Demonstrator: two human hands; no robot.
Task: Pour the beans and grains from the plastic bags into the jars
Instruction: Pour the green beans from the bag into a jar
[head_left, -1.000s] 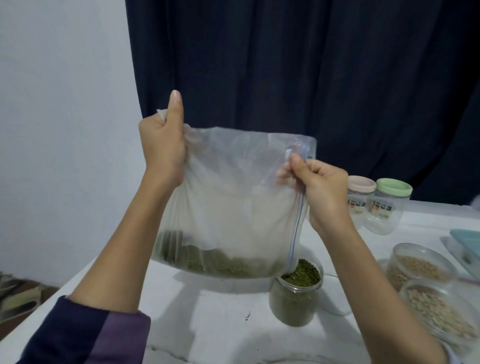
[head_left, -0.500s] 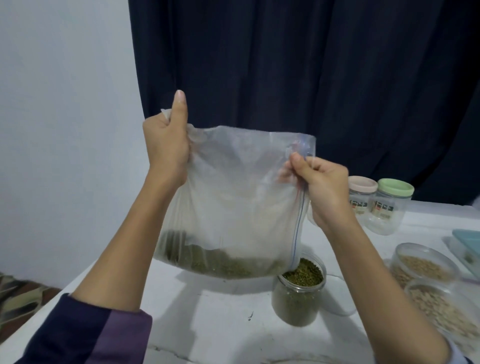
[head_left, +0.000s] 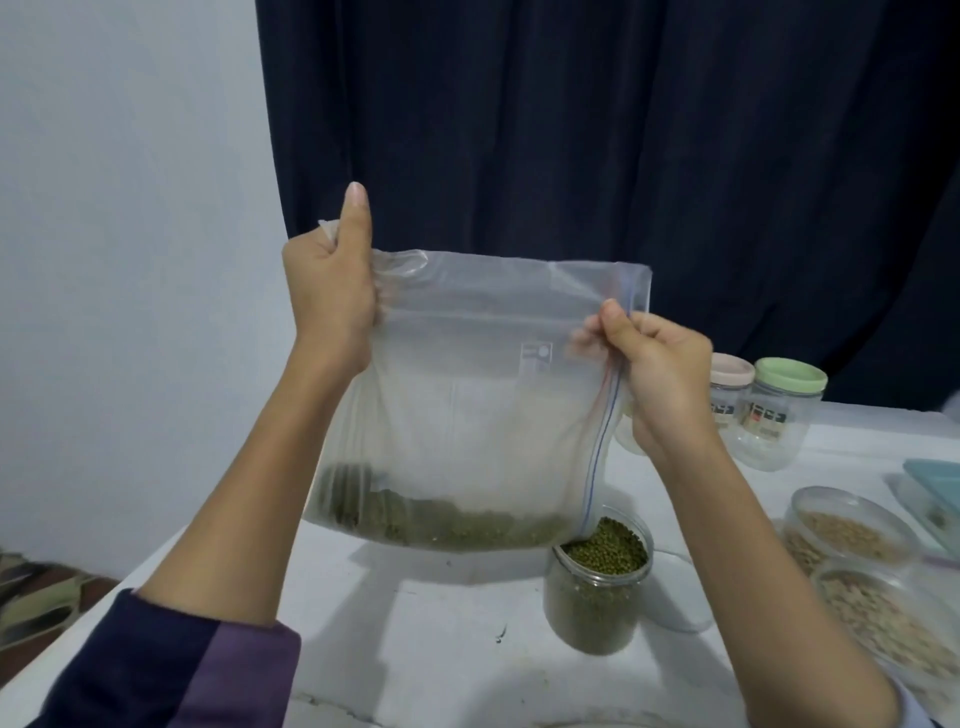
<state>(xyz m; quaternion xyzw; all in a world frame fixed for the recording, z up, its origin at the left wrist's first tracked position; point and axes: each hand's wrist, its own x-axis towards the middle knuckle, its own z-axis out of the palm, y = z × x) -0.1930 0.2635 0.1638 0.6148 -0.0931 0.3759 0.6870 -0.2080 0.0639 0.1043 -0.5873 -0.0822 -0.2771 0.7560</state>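
Over white table (head_left: 415, 649), left hand (head_left: 327, 291) and right hand (head_left: 660, 374) pinch the bag (head_left: 467, 405), its zipper corner hanging just above the jar (head_left: 597, 587).

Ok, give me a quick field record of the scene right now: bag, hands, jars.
bag: clear zip bag held up above the table, turned sideways, green beans pooled along its low edge
left hand: left hand grips the bag's upper left corner
right hand: right hand pinches the zip edge
target jar: open jar, nearly full of green beans, under the bag's lower right corner
other jars: two open grain jars at right; two lidded jars behind
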